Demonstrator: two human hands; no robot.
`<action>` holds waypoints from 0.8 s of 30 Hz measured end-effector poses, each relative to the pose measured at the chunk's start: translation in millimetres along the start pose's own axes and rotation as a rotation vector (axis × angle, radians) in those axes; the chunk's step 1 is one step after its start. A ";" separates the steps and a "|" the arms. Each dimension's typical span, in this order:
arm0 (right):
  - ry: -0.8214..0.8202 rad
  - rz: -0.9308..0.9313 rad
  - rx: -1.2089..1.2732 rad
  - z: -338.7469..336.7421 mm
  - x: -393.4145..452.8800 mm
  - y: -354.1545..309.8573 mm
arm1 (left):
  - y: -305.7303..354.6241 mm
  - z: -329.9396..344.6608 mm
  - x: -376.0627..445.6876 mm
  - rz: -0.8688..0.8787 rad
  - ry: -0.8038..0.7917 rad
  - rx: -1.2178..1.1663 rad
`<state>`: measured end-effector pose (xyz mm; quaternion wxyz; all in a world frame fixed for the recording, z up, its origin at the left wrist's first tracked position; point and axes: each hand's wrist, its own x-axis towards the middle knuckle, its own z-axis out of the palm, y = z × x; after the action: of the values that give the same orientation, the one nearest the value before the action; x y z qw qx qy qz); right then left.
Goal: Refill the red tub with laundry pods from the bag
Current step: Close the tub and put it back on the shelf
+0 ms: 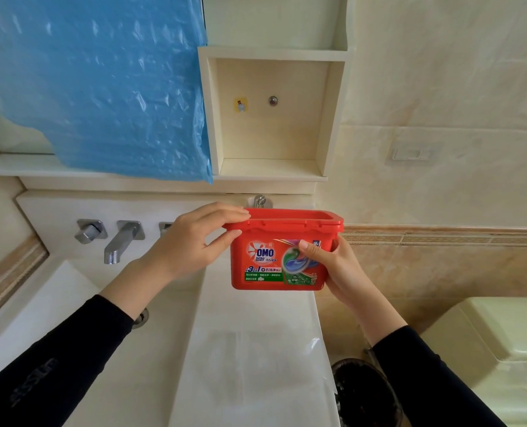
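Black sleeves [56, 362] cover both our forearms at the bottom edge, the left one bearing grey lettering we cannot read. Beyond them, both our hands hold the red tub [279, 257] up in the air above the pale desk [256, 349] that runs beside the sink [71, 303]. Our left hand [191, 238] pinches the tub's left rim, fingers [225, 211] laid over the top edge and the thumb pressed just under the lip. Our right hand [333, 266] cups the tub's right end, thumb across the front label and the other fingers closed around behind. The lid looks shut. On the label we read "OMO" in large white letters and "3合1" on a band below; the smaller print is too fine to make out. A swirled pod picture sits under our right thumb.
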<state>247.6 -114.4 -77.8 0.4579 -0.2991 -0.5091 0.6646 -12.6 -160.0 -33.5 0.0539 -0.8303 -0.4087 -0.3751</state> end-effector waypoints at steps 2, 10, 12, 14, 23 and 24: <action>-0.002 -0.003 0.003 -0.3 -0.7 0.3 | 2.6 -1.7 2.2 -0.006 -0.026 -0.017; -0.006 -0.006 0.007 0.9 -2.6 2.0 | 13.2 -2.2 2.2 0.022 0.012 0.080; 0.002 -0.006 0.022 2.5 -3.4 4.1 | 13.2 -2.4 2.8 0.041 0.014 0.113; 0.009 -0.006 0.026 3.6 -4.2 5.7 | 12.5 -2.1 3.0 0.064 0.010 0.148; 0.038 0.015 -0.009 0.6 -2.3 1.9 | 17.4 -6.0 11.1 -0.004 -0.131 0.114; 0.040 0.013 -0.022 1.6 -1.4 0.2 | 21.9 -3.3 13.7 -0.002 -0.148 0.110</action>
<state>246.6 -116.3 -77.6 0.4603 -0.3207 -0.5054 0.6556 6.6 -167.0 -17.3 0.0685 -0.8511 -0.4323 -0.2900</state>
